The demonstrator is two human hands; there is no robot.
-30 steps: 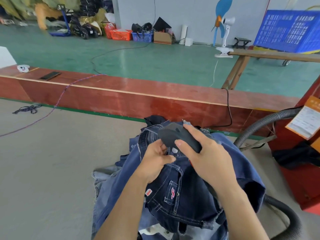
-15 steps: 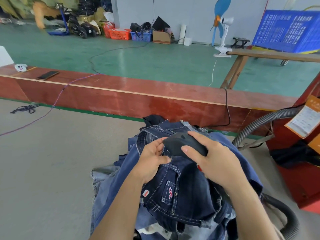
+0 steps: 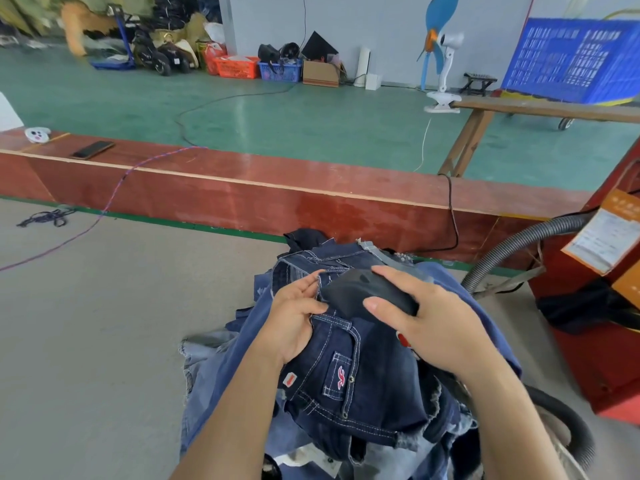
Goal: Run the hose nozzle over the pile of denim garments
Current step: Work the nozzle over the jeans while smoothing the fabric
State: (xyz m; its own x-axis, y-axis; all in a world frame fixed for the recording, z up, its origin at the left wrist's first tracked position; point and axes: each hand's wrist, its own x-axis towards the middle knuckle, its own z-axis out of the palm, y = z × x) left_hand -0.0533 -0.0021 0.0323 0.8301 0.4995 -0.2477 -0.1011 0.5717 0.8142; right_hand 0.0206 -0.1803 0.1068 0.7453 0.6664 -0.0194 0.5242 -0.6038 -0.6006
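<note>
Right hand (image 3: 440, 327): fingers and thumb curled over the dark hose nozzle (image 3: 367, 296), gripping it from above. Nozzle head pressed down on the top of the denim pile (image 3: 349, 368), at the waistband of the uppermost dark garment.

Left hand (image 3: 294, 317): pinching the waistband fold just beside the nozzle's left edge, thumb over the seam; it appeared to hold the cloth steady for the pass.

Governing relation: the pile lay directly under the nozzle and spread mostly toward the person and to the left of it. The nozzle's long axis ran from the right wrist forward and leftward, tip toward the left hand. Right hand alone carried the tool; the left was nearer the untreated denim. A pass toward the person would likely cover the pocket panel with the red emblem (image 3: 341, 375).

Hose (image 3: 512, 247): grey, ribbed, arching from the red machine (image 3: 595, 341) at right; a second dark loop lay by the right forearm.

Surface: grey work table (image 3: 104, 323), bordered at the far side by a red-brown wooden ledge (image 3: 277, 199) bearing a phone (image 3: 91, 149).

Room: green floor (image 3: 311, 116), cables, a clip-on fan (image 3: 445, 64), blue crate (image 3: 571, 64), baskets along the far wall.
</note>
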